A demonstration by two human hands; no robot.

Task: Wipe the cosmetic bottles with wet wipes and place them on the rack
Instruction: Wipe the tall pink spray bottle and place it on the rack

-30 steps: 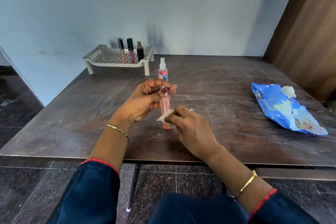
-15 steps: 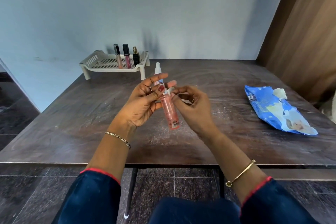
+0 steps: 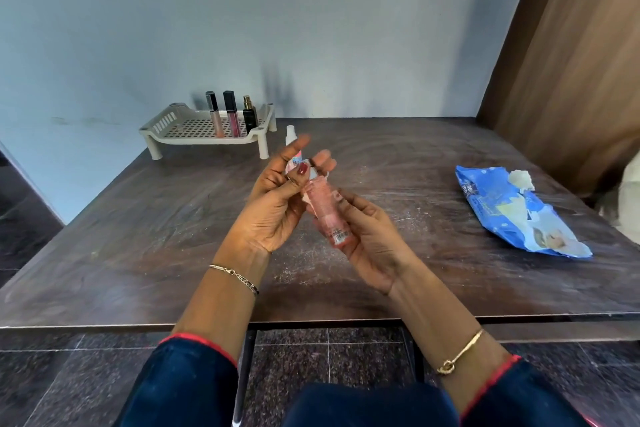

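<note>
The person holds a pink spray bottle in the air above the table, in front of the rack and a little to its right, well apart from it. The left hand pinches the upper part of the bottle, with the thumb pressed on the front and the long fingers stretched behind it. The right hand grasps the lower part, with its fingers curled round the body.

A small piece of wet wipe lies against the neck of the bottle. I cannot say surely which hand holds it, because the fingers are blurred there.

The bottle is tilted, not upright. Its long axis goes from the white cap, which points up and away toward the right end of the rack, to the base, which points down toward the person.

In my judgement the main risk is slipping: a wet, smooth, round bottle held in a light pinch can slide out and drop on the table or over its near edge. The thumb is near the spray head, so a push there may release liquid. On the rack, two lip gloss tubes and a small dark bottle stand close together at the right end, and a careless placing may knock them over.
</note>
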